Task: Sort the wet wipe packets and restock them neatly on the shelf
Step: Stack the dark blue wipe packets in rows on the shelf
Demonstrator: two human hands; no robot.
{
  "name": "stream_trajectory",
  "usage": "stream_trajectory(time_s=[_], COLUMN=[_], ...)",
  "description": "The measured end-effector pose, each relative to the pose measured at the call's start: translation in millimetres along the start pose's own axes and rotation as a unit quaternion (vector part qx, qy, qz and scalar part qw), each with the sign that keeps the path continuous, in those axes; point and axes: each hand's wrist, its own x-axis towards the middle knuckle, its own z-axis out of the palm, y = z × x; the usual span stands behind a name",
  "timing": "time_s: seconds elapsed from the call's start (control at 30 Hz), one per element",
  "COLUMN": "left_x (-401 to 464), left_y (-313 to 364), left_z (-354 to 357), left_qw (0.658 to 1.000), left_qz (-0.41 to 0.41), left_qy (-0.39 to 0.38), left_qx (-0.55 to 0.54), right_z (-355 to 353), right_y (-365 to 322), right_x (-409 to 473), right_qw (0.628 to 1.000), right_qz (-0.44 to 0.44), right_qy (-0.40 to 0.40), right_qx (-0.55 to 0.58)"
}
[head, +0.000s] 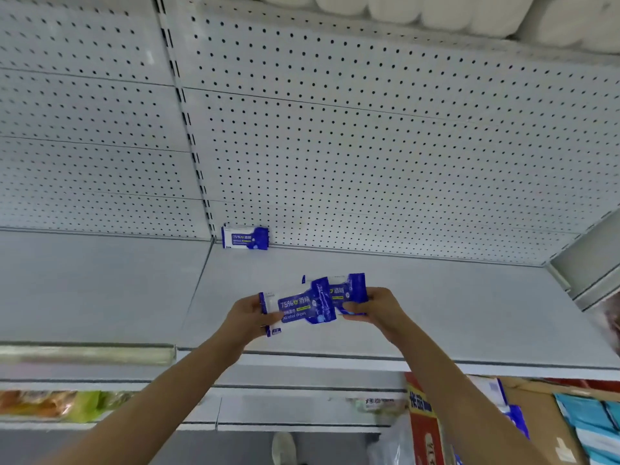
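Note:
Above the grey shelf [436, 297] I hold two blue-and-white alcohol wipe packets side by side. My left hand [246, 317] grips the left end of the nearer packet [298, 307]. My right hand [375, 307] pinches the right end of the second packet [345, 290], which overlaps behind the first. A third packet of the same kind [245, 238] stands upright at the back of the shelf, against the pegboard wall [369, 146] near the slotted upright.
A cardboard box [536, 424] at the lower right holds more blue and teal packets. A lower shelf at the left carries orange and green goods [50, 402]. White rolls [436, 11] fill the shelf above. A clear price rail [87, 354] edges the left shelf.

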Motion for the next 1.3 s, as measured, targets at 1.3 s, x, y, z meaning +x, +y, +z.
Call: stream_trajectory(time_s=[1.3], left_x=[149], left_y=[-14], left_z=[-209], left_qw=[0.995], left_qz=[-0.042], left_qy=[0.087], left_qx=[0.017], right_z=[220], right_y=[25], right_x=[317], right_qw=[0.93], right_qz=[-0.042], right_qy=[0.205], right_qx=[-0.302])
